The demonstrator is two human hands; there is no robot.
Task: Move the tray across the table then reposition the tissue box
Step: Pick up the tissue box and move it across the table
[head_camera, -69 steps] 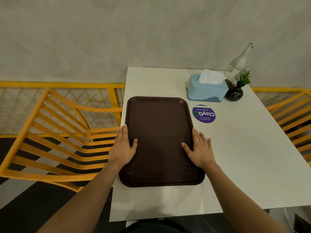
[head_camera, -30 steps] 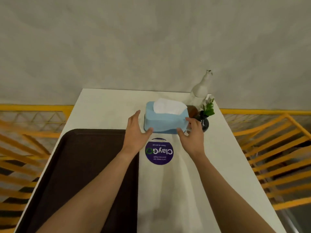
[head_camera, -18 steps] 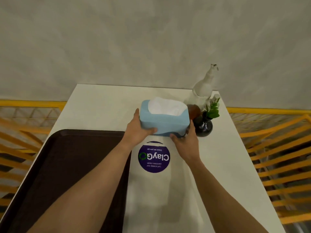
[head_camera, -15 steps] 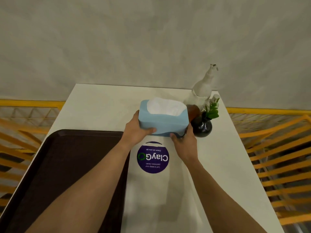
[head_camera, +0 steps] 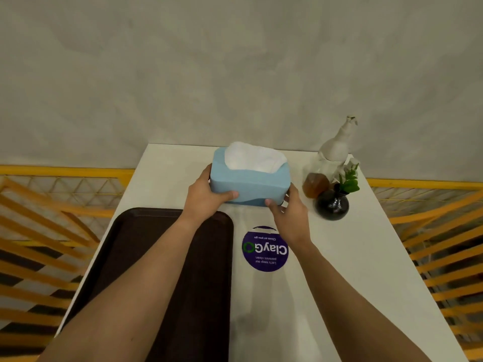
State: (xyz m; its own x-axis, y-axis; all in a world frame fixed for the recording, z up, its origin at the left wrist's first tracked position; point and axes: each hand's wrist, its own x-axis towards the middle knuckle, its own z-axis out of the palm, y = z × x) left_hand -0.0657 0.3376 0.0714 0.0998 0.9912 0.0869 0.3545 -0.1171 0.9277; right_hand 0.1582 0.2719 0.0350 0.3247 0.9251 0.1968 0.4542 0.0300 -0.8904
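Round purple sticker [head_camera: 265,249] flat on white table [head_camera: 352,270]. Beyond sticker, to its right: black vase [head_camera: 332,204] with green sprig, amber jar [head_camera: 315,184], pale bottle [head_camera: 337,147].

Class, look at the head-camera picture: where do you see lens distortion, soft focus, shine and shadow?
Head view: wide-angle stretch makes the white table taper toward the wall and fans the yellow railing outward; the whole picture is slightly soft, though the purple sticker stays readable; small highlights glint on the black vase; faint arm shadows fall on the table; the tissue box is evenly lit.
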